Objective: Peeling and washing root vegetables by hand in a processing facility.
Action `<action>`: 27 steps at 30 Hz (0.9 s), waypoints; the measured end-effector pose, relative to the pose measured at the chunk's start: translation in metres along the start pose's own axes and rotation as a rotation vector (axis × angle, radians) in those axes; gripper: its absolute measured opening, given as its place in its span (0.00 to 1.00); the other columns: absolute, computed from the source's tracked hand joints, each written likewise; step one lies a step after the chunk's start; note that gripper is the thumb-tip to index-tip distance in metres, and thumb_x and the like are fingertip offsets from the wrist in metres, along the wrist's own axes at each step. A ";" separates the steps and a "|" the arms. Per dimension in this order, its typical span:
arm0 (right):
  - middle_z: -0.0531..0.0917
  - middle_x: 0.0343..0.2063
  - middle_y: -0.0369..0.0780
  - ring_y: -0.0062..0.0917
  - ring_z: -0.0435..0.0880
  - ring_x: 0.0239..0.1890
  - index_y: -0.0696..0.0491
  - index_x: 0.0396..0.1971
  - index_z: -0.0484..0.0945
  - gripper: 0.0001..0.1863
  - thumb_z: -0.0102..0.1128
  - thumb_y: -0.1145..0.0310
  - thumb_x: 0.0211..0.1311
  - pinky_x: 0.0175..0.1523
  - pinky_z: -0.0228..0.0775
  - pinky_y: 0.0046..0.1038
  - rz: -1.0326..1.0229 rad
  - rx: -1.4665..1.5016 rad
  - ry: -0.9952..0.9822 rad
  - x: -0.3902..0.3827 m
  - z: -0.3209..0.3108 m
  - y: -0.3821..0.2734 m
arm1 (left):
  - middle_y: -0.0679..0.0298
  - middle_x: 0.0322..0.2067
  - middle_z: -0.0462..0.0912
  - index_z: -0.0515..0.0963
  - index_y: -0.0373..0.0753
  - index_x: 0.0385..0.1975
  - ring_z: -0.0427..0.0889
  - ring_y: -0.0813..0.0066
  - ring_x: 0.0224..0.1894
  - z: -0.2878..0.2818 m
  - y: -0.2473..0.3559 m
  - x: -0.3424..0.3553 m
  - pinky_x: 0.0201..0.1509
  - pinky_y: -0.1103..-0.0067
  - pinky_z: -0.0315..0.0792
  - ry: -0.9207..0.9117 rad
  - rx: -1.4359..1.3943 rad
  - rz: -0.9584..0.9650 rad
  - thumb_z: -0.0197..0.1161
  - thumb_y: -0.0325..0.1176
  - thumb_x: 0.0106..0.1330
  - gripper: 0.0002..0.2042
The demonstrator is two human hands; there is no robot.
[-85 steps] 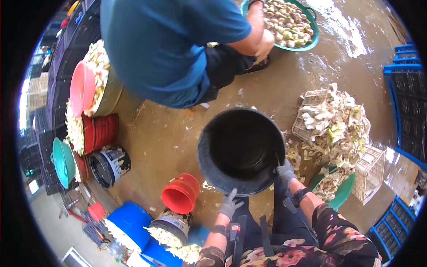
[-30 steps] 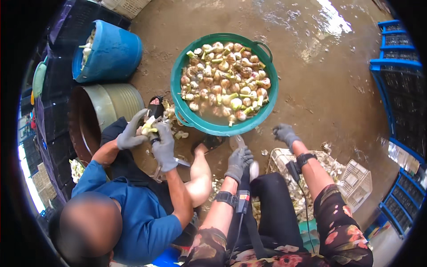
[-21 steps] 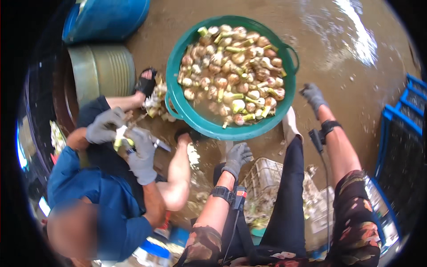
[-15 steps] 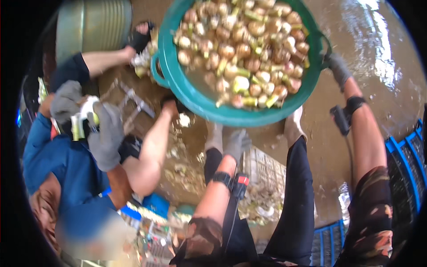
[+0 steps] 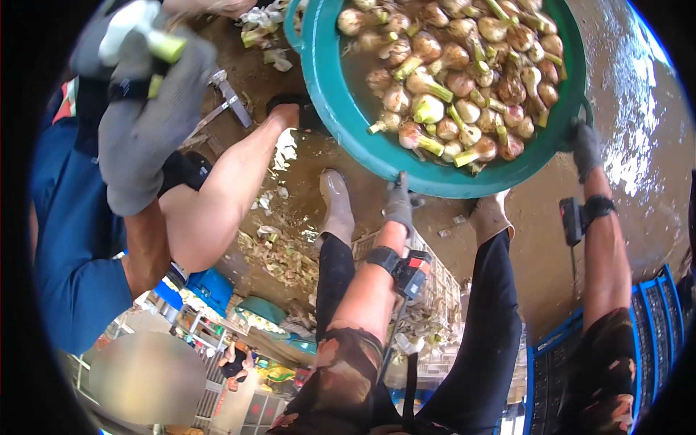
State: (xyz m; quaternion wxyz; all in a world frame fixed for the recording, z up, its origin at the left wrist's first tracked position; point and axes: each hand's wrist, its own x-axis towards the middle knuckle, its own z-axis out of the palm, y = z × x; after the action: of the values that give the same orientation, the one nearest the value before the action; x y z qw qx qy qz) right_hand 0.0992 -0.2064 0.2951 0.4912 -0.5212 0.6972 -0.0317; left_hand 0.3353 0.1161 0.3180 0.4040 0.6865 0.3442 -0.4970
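Observation:
A large green tub (image 5: 341, 116), filled with garlic bulbs (image 5: 457, 65) with cut stems, tilts in front of me. My left hand (image 5: 400, 205), in a grey glove, is at the tub's near rim with its thumb against the outside; the fingers seem closed on the edge. My right hand (image 5: 586, 151), also gloved, is wrapped round the tub's right handle (image 5: 586, 114). Some brownish water shows inside the tub. At the left, a co-worker's gloved hands (image 5: 141, 109) hold a white garlic bulb (image 5: 130, 29) with a green stem.
Under the tub lies a wet brown floor (image 5: 536, 268). A pale crate (image 5: 442, 279) stands between my legs, near scattered garlic peelings (image 5: 279, 257). Blue-edged dark crates (image 5: 656, 312) stand at the lower right. A metal-framed stand (image 5: 228, 101) is beside the co-worker's bare leg (image 5: 225, 210).
My left hand has risen from below the tub to its near rim. The tub has shifted right in view, with my right hand still on its handle. The co-worker's hands appear higher.

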 end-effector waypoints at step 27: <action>0.71 0.28 0.36 0.22 0.71 0.27 0.47 0.46 0.59 0.19 0.44 0.71 0.51 0.26 0.69 0.25 0.340 0.879 0.313 -0.259 0.184 0.055 | 0.61 0.36 0.69 0.63 0.41 0.42 0.71 0.71 0.38 -0.136 0.182 0.013 0.32 0.76 0.72 -0.324 0.627 0.253 0.47 0.36 0.59 0.13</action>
State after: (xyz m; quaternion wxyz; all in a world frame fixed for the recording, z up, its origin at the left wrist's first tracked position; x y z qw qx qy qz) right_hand 0.1865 0.1013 0.3383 0.5522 -0.1328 0.7583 -0.3200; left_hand 0.5527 0.1595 0.3684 0.2815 0.7265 0.0195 -0.6266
